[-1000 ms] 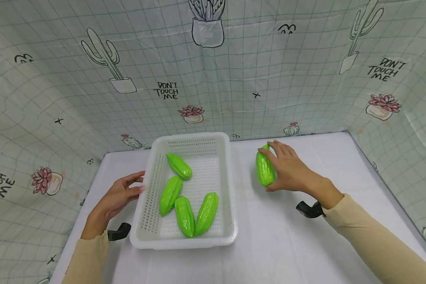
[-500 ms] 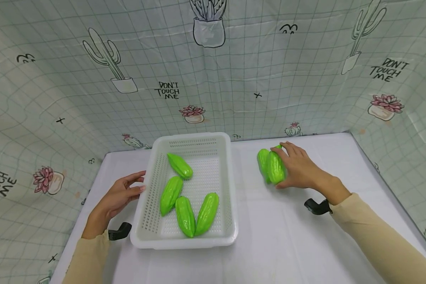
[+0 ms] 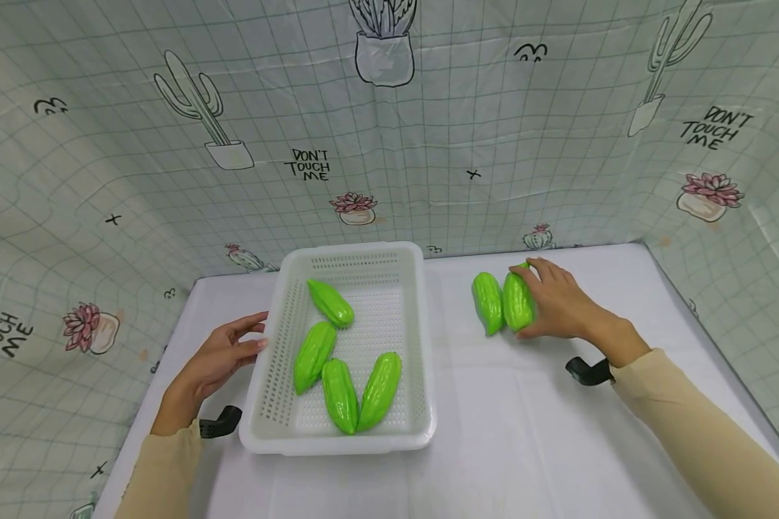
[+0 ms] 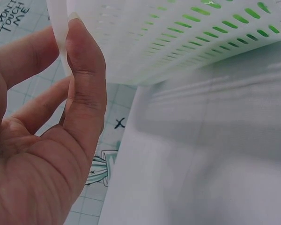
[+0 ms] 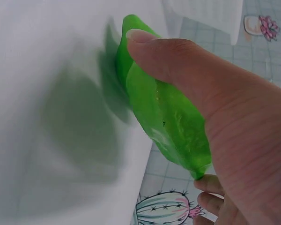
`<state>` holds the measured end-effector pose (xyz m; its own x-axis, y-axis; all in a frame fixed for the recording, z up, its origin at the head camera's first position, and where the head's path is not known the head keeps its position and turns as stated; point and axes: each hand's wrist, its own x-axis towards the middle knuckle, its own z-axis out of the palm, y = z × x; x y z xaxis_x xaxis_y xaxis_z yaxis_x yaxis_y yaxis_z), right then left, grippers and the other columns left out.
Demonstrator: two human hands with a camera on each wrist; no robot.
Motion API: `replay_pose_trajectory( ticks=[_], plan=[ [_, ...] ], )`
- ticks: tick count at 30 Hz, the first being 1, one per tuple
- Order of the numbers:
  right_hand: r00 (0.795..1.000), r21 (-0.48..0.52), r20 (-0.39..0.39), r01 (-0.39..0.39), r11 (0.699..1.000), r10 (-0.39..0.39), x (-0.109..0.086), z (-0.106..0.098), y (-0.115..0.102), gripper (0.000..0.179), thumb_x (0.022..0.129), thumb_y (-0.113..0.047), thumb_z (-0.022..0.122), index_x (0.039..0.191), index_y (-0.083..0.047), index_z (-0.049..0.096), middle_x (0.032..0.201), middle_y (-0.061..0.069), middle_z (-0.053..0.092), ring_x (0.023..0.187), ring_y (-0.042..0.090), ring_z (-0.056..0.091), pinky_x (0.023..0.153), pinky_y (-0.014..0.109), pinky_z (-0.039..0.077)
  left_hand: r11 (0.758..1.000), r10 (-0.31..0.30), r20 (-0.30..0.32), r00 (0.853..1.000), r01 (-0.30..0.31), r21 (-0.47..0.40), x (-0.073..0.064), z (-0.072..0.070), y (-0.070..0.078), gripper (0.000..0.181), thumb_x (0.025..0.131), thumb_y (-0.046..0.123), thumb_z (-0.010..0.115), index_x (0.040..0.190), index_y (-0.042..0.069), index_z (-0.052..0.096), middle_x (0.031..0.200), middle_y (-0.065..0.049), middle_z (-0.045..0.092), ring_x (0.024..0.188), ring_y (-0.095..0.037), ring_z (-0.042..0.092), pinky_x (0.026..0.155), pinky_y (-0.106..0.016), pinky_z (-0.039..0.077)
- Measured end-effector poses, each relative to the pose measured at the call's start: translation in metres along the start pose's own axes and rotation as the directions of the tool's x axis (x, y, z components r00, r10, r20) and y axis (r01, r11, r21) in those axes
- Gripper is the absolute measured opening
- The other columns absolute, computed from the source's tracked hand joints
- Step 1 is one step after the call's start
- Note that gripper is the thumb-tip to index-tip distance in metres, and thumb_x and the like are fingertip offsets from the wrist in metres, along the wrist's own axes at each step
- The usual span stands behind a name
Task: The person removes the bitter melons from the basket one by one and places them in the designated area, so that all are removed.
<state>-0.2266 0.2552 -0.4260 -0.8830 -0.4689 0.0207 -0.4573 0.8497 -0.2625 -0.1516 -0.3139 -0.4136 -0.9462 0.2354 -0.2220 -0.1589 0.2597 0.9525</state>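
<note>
Head view: the right hand (image 3: 561, 303) is clamped on a green fruit (image 3: 516, 303) at the right of the tabletop (image 3: 506, 447), thumb at its near end and fingers at its far end; whether the fruit is lifted, I cannot tell. A second fruit (image 3: 488, 303) lies just to its left. Farther left stands a white basket (image 3: 337, 444) with four more green fruits (image 3: 314, 357) inside, two of them meeting at their near ends. The left hand (image 3: 217, 360), fingers and thumb apart, touches the basket's left side. A printed cloth (image 3: 415, 144) hangs behind.
</note>
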Motion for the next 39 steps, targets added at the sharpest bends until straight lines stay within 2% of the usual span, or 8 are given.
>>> replay_pose_trajectory(
  ticks=[10,25,33,39],
  plan=[
    [1.0,-0.013,0.016,0.004,1.0,-0.003,0.002,0.003,0.012,0.114,0.069,-0.039,0.099,0.154,0.001,0.036,0.156,0.04,0.029,0.145,0.062,0.027,0.114,0.078,0.027,1.0,0.009,0.004,1.0,-0.009,-0.001,0.0,0.0,0.0,0.07,0.104,0.003,0.063,0.162,-0.011,0.026,0.127,-0.011,0.052,0.097,-0.01,0.071,0.087,-0.026,0.061],
    [0.997,-0.031,0.079,0.013,0.999,-0.011,0.006,0.008,0.02,0.118,0.067,-0.044,0.1,0.154,0.003,0.036,0.156,0.042,0.031,0.142,0.065,0.031,0.112,0.079,0.029,1.0,0.002,-0.008,1.0,-0.002,-0.002,0.0,0.0,-0.001,0.07,0.104,0.003,0.064,0.162,-0.01,0.027,0.128,-0.014,0.052,0.096,-0.01,0.071,0.088,-0.026,0.061],
    [0.995,-0.021,0.102,0.017,1.0,-0.014,0.009,0.012,0.023,0.117,0.069,-0.043,0.099,0.155,0.003,0.035,0.157,0.042,0.031,0.143,0.065,0.03,0.112,0.079,0.029,1.0,0.003,-0.009,1.0,-0.003,-0.006,0.0,0.001,0.0,0.07,0.104,0.004,0.064,0.162,-0.01,0.028,0.127,-0.011,0.052,0.096,-0.01,0.071,0.088,-0.026,0.061],
    [0.993,-0.01,0.119,0.015,1.0,-0.014,0.011,0.012,0.023,0.117,0.07,-0.042,0.099,0.156,0.003,0.034,0.158,0.042,0.03,0.143,0.065,0.029,0.113,0.079,0.029,1.0,-0.001,-0.01,1.0,0.001,-0.004,0.0,0.001,-0.001,0.07,0.104,0.004,0.065,0.162,-0.009,0.028,0.13,-0.015,0.05,0.096,-0.01,0.071,0.088,-0.026,0.061]
  ],
)
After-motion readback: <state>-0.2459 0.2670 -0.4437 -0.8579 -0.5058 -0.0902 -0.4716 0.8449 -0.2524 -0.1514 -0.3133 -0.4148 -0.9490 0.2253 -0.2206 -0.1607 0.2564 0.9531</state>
